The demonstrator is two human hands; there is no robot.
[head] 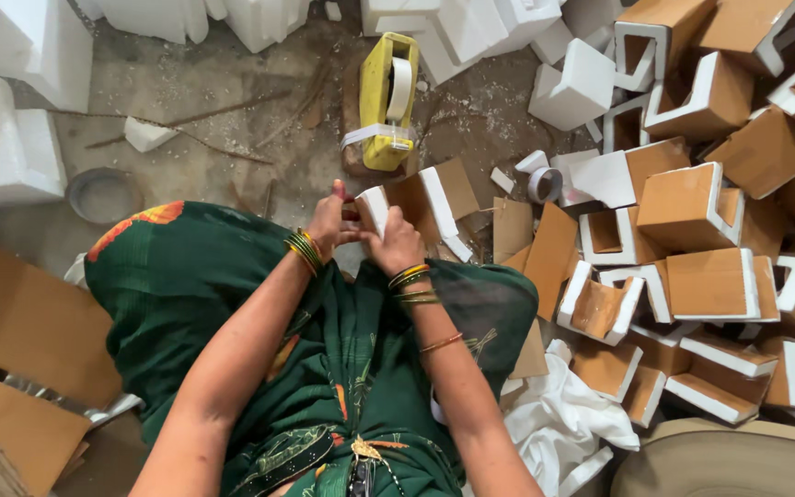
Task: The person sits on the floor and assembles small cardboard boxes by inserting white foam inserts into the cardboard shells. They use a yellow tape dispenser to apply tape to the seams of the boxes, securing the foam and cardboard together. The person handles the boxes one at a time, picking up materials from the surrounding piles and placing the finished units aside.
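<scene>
Left hand (331, 221): closed on the near left end of a foam-and-cardboard corner piece (416, 204), fingers wrapped over the white foam edge, green and gold bangles (304, 248) at the wrist. Far to the left of this hand: large white foam blocks (6, 138) on the dusty floor (204, 92). Left of the hand, low on the floor: a shallow round metal dish (103, 193), contents not discernible. Below and left, beside the green-clad knee: flat brown cardboard sheets (20, 322). Between the dish and the hand, farther out: a small white foam scrap (147, 134).

Corner piece: held just past both hands, over the lap, touching both; white foam frame with brown cardboard face tilted up to the right.

Beyond the hands, slightly right: yellow tape dispenser (386, 97) holding a roll of pale tape, standing on the floor, apart from the piece.

Right hand (396, 241): closed on the near edge of the same piece, thumb on the foam, bangles at the wrist.

Right of the right hand: loose cardboard squares (545, 253), then a small tape roll (545, 184) on the floor. Farther right: a heap of matching foam-edged cardboard corner pieces (710, 230), stacked at mixed angles. Below right: crumpled white cloth (563, 423).
</scene>
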